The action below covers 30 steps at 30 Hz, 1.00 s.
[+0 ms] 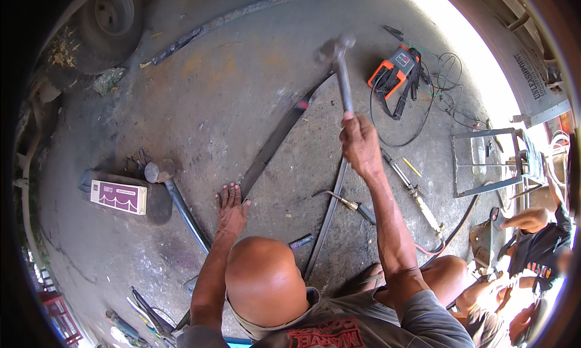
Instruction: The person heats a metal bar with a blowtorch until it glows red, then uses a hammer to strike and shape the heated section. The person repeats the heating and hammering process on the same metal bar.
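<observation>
My right hand [361, 143] is closed around the metal handle of a hammer [343, 75]. The hammer's head is smeared by motion and hangs above the far end of a long flat dark metal bar [272, 143]. Part of that bar glows reddish near its far end. My left hand [232, 210] lies at the bar's near end, fingers spread and touching it. A second narrow metal bar [327, 227] runs on the floor below my right forearm; whether the two bars join is hidden. Beside it rests a gas torch [351, 204] with a bent brass-coloured nozzle.
A sledgehammer [181, 203] and a purple-white box [118, 196] lie left. An orange welding machine [396, 69] with loose cables sits far right, near another torch [420, 203]. A metal frame [487, 161] and another person [538, 245] are at right; a wheel [112, 15] stands far left.
</observation>
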Each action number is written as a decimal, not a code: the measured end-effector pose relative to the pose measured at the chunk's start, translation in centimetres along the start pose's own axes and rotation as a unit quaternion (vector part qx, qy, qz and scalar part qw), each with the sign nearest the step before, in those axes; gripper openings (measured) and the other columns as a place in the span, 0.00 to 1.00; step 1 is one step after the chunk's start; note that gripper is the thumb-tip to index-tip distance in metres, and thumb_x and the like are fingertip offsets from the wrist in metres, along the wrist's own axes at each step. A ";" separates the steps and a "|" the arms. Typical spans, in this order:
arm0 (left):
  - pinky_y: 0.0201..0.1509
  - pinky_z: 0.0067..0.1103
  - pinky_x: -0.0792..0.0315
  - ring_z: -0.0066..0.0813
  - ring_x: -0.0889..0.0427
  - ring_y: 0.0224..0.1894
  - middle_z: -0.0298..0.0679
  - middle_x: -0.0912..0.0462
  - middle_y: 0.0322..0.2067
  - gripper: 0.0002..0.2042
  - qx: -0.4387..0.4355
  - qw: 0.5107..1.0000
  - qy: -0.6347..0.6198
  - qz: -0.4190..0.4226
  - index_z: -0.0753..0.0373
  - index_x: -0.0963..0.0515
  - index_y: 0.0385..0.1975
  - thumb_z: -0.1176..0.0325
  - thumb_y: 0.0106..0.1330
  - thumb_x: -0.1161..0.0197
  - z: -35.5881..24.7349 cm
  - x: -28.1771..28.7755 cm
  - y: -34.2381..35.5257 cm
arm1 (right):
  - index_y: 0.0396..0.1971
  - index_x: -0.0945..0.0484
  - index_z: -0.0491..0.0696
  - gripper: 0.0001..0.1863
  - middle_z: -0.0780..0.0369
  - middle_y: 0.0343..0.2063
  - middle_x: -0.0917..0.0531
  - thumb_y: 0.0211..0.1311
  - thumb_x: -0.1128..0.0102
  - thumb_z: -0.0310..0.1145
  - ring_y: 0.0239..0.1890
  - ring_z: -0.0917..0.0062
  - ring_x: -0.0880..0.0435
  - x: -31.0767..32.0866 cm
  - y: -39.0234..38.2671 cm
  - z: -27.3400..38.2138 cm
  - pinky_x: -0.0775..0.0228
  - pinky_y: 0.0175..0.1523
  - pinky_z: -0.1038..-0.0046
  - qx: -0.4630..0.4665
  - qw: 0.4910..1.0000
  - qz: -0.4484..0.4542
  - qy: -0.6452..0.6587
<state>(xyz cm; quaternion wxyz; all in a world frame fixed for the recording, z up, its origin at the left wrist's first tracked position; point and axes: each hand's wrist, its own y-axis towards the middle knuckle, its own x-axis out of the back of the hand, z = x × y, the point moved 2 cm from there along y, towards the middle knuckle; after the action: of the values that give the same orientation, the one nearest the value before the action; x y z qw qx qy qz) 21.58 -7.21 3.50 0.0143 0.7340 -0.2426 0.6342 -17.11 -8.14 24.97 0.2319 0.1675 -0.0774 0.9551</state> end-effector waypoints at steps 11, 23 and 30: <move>0.82 0.54 0.68 0.47 0.59 0.83 0.43 0.52 0.81 0.35 0.010 1.000 0.015 0.006 0.64 0.49 0.80 0.45 0.82 0.60 -0.4 0.0 0.0 | 0.44 0.31 0.38 0.14 0.52 0.25 0.22 0.80 0.52 0.37 0.28 0.57 0.20 -0.6 6.7 6.2 0.29 0.35 0.60 0.377 0.911 -0.164 -0.045; 0.81 0.58 0.76 0.42 0.63 0.84 0.38 0.54 0.82 0.36 0.017 1.000 0.013 0.016 0.59 0.52 0.81 0.43 0.82 0.61 -0.2 0.4 0.5 | 0.36 0.25 0.45 0.36 0.64 0.21 0.24 0.74 0.52 0.69 0.22 0.79 0.24 -1.0 3.2 -4.1 0.31 0.28 0.69 -0.035 0.997 -0.018 -0.073; 0.82 0.56 0.75 0.42 0.62 0.84 0.38 0.55 0.82 0.36 0.019 0.999 0.022 0.036 0.59 0.52 0.81 0.43 0.81 0.60 -0.2 0.9 -0.1 | 0.32 0.34 0.48 0.27 0.66 0.16 0.30 0.81 0.59 0.59 0.15 0.82 0.32 4.1 5.6 20.4 0.38 0.20 0.74 0.439 0.869 -0.214 0.086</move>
<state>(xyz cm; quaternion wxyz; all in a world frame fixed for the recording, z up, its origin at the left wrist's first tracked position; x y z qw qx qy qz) 21.47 -7.40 4.44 -0.0174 0.7107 -0.2564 0.6549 -17.38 -15.97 45.03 0.3388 0.1812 0.4077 0.8284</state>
